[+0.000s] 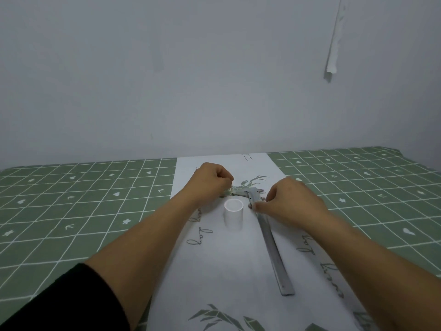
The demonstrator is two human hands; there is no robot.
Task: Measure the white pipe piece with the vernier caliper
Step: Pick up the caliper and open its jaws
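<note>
A short white pipe piece (233,215) stands upright on the white printed sheet (224,271) in the middle of the table. The steel vernier caliper (272,244) lies flat just right of it, its beam running toward me and its jaws at the far end behind the pipe. My right hand (288,201) pinches the caliper's sliding head with thumb and fingers. Beyond the pipe, my left hand (211,181) is curled closed at the caliper's jaw tip; its fingertips hide the contact. The pipe stands free, touched by neither hand.
A green tablecloth (83,206) with white grid lines covers the table under the sheet. A plain grey wall (191,80) rises right behind the table's far edge. A torn white strip (334,44) hangs on the wall at upper right.
</note>
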